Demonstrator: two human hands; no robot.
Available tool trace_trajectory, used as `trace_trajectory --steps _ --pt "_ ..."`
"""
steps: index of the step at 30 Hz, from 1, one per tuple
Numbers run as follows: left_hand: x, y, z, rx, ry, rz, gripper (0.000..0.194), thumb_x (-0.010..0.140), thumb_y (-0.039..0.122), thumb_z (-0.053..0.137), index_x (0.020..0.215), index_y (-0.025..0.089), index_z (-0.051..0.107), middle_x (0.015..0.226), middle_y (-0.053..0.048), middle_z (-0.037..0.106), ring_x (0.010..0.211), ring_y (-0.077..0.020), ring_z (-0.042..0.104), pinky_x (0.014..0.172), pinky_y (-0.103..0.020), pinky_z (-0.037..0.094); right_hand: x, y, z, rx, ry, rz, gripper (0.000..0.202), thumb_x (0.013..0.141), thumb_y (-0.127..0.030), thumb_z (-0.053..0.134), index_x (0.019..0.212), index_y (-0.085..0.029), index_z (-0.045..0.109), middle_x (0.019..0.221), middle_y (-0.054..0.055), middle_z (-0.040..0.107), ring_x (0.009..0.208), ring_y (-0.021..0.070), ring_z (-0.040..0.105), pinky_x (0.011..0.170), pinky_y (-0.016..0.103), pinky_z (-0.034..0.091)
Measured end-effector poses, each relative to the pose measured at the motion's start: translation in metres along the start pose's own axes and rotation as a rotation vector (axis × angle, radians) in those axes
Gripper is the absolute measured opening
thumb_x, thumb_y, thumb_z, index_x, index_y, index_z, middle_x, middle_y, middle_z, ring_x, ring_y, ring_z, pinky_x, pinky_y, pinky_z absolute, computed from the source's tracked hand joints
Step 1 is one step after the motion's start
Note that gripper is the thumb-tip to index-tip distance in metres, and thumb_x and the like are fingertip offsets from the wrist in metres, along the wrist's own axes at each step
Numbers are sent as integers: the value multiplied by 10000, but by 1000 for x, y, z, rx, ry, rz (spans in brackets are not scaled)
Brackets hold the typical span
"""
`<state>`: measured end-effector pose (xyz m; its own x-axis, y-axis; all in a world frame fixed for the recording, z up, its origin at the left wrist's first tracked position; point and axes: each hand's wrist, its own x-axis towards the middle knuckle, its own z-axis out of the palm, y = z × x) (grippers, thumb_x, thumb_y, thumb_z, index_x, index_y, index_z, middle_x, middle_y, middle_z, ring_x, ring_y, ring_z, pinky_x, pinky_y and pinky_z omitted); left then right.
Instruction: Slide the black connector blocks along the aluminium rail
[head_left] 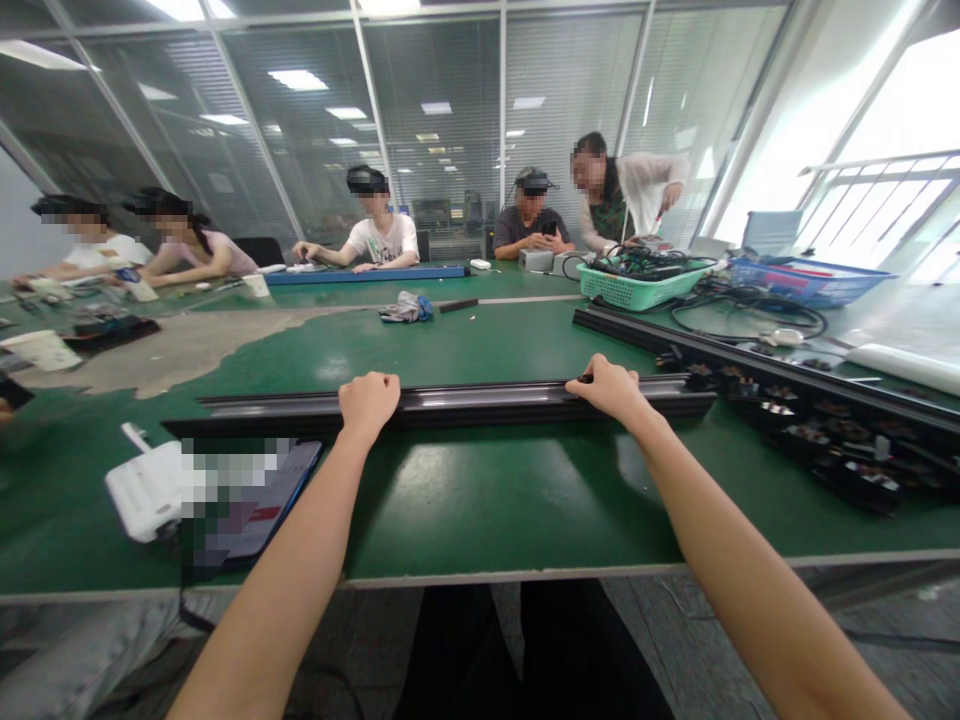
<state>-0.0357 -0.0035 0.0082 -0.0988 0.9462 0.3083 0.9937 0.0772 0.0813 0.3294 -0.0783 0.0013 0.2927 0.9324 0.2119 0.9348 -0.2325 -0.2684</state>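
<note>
Your two bare forearms come in nearest, reaching out over the table (480,520) edge to the rail (480,402). The rail lies flat, crosswise in front of you, a long dark metal profile just past the bare green patch. Your left hand (367,397) sits on it left of its middle, curled into a loose fist, fingers wrapped over the top. Your right hand (611,385) is on it toward the right end, fingers bent down over the far edge, thumb side near you; whether it truly clamps I can't tell.

Handling, as a judgement: the rail looks stiff, fairly heavy for its length, smooth-sided, not fragile. It would swing at the ends, so hold it with hands wide apart, about as yours are now.

Left of the rail, close to you: a white box (146,490) and a phone (259,505), partly blurred. Right of the rail: a second long rail (787,365) with small dark parts (840,440) beside it. Beyond the rail: a rag (405,307), a green basket (637,285) of cables, a blue tray (806,280). Farthest, other people sit and stand along the far side.
</note>
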Motion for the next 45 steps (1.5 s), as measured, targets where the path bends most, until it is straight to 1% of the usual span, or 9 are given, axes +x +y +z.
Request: trace_trajectory --steps 4,7,10,13,16,20,24,34,45 --pt "-1 0 -2 -6 -9 6 519 887 346 291 1001 131 750 997 -189 722 987 -315 646 874 -398 436 7 1 -2 -51 -81 -26 355 835 -428 539 1048 -145 522 979 162 688 942 316 633 820 381 366" --pt "-2 -1 -3 -10 -8 7 518 886 344 294 1003 128 749 1003 -192 720 991 -315 645 876 -398 435 10 3 -3 -126 -120 -93 357 867 -413 523 1081 -128 513 987 178 685 949 314 634 825 373 365" --pt "-1 -2 -1 -14 -2 4 516 887 345 294 991 130 751 997 -192 721 985 -319 646 870 -401 435 6 10 3 -167 -61 -190 344 898 -423 483 1073 -129 517 986 177 675 966 317 614 856 386 348" --pt "1 -3 2 -6 4 9 517 887 350 291 972 137 755 981 -188 724 975 -320 648 859 -398 438 1 19 14 -68 49 -238 327 909 -443 459 1032 -148 528 985 151 664 983 300 582 879 385 330" --pt "1 -2 4 8 5 12 529 890 350 278 967 139 757 982 -188 723 969 -316 648 842 -390 444 -3 26 23 6 141 -240 325 902 -460 459 995 -160 543 963 139 655 979 294 554 895 395 312" --pt "0 2 3 20 9 6 536 890 347 272 980 127 752 986 -195 720 966 -315 646 852 -394 441 -7 29 26 84 196 -243 312 902 -471 456 968 -184 558 954 116 657 975 289 533 898 398 300" --pt "0 3 2 20 4 5 527 895 347 279 982 128 750 978 -195 721 966 -315 646 857 -395 438 -11 28 23 125 215 -228 305 897 -479 469 959 -200 575 972 100 666 974 285 521 888 395 298" --pt "-1 2 1 7 9 12 515 896 339 289 974 131 754 984 -194 721 981 -324 647 866 -402 435 -10 34 19 87 238 -186 306 883 -470 478 944 -199 605 944 92 673 964 282 516 874 391 292" --pt "0 0 5 17 15 14 529 888 347 283 982 125 754 987 -197 722 974 -324 651 847 -399 445 -7 42 18 72 283 -147 284 838 -451 509 898 -200 630 842 82 659 909 275 523 838 390 302"
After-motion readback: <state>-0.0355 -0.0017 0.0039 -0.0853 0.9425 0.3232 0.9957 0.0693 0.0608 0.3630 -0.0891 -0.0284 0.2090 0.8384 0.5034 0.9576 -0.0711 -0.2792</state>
